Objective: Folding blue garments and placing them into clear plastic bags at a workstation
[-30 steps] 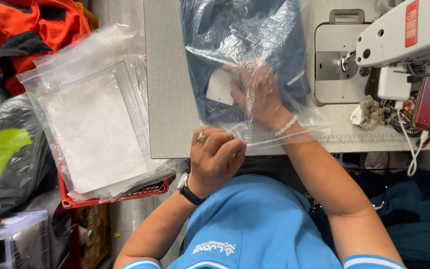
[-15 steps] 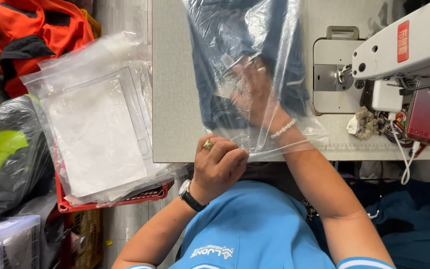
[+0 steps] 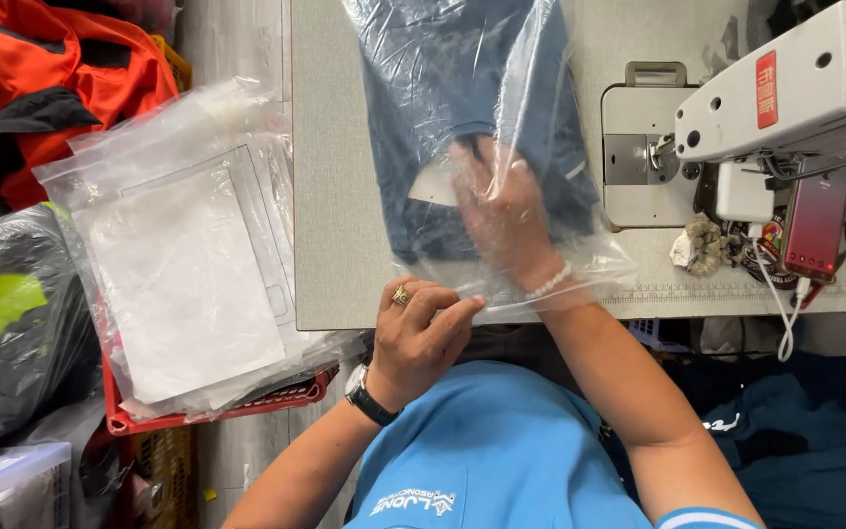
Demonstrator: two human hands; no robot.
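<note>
Deeper into the clear plastic bag (image 3: 501, 147) goes my right hand (image 3: 503, 217) than half a second ago, the fingers spread flat on the folded navy garment (image 3: 462, 108) inside it. My left hand (image 3: 421, 333) stays clamped on the bag's open edge at the near rim of the grey table (image 3: 330, 196), thumb and fingers pinched together on the film. A white sewing machine (image 3: 785, 98) stands to the right, with a red phone (image 3: 817, 227) hanging beside it and a small wad of thread scraps (image 3: 697, 245) just beside that. To the left, a stack of empty clear bags (image 3: 188, 264) lies on a red crate (image 3: 208, 411), which it mostly covers; orange garments (image 3: 61, 78) are piled beyond. The bag's top is cut off by the frame, and glare on the film blurs the garment's folds and my right fingertips.
</note>
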